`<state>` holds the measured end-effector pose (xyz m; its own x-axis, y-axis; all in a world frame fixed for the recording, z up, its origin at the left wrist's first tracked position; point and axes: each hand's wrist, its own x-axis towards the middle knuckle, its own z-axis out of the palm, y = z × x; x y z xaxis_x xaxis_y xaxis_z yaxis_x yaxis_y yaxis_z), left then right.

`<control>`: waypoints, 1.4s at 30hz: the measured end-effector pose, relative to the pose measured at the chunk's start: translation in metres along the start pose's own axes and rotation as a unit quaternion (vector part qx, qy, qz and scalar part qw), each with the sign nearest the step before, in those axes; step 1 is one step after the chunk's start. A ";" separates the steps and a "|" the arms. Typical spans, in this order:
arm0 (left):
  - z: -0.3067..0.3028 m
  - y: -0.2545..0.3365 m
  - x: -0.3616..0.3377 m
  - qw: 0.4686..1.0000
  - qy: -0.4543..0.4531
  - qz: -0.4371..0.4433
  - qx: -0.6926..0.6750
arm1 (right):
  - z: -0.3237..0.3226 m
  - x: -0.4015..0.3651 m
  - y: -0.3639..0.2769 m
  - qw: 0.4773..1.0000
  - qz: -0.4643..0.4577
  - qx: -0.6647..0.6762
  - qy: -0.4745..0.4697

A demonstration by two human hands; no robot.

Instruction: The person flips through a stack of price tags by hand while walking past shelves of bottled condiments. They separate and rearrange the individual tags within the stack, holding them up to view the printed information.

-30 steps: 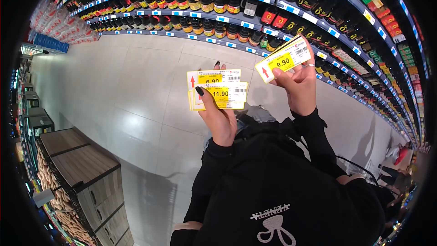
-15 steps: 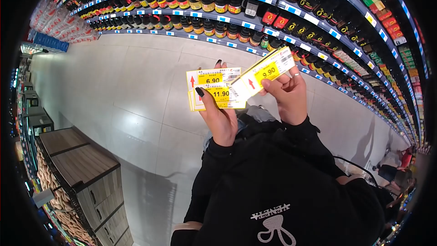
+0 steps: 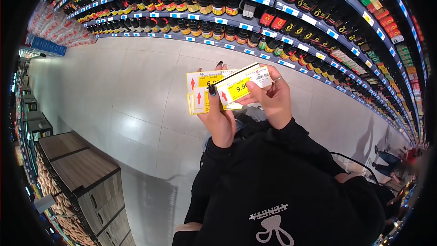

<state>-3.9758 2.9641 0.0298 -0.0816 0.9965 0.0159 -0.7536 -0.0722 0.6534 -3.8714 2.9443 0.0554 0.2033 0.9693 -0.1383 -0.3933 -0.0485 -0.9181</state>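
Observation:
My left hand [image 3: 221, 123] grips a fan of yellow-and-white price tags [image 3: 199, 94] with red arrows, its dark-nailed thumb lying across their front. In my right hand [image 3: 272, 101] is a price tag [image 3: 240, 86] reading 9.90, pinched under the thumb at its right end, with dark-edged tags stacked behind it. The left end of this stack lies over the left hand's tags and reaches the left thumb. The price printed on the lower left tag is covered.
Shelves [image 3: 227, 16] of dark bottles and blue-and-white labels curve across the top and right. A wood-patterned cabinet [image 3: 84, 164] stands at lower left beside a bin of peanut-like goods [image 3: 57, 191]. Tiled floor [image 3: 136, 86] lies between. Another person [image 3: 389, 161] is at far right.
My right hand has moved left and down, bringing its tags over those in my left hand. The 11.90 price is now covered and the 6.90 partly hidden.

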 end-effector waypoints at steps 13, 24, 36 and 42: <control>-0.009 0.006 0.010 0.998 0.050 -0.025 0.042 | -0.020 0.021 -0.009 0.994 0.015 -0.101 -0.035; -0.008 0.004 0.010 0.998 0.060 -0.018 0.024 | -0.022 0.018 -0.011 0.983 -0.004 -0.186 0.005; -0.008 0.005 0.010 0.997 0.063 -0.014 0.032 | -0.024 0.016 -0.016 0.976 -0.003 -0.218 0.019; -0.008 0.004 0.009 0.998 0.066 -0.013 0.020 | -0.021 0.012 -0.015 0.979 -0.020 -0.199 0.027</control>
<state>-3.9844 2.9725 0.0264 -0.1489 0.9839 -0.0993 -0.7297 -0.0415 0.6825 -3.8446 2.9516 0.0595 0.2638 0.9585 -0.1083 -0.0062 -0.1105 -0.9939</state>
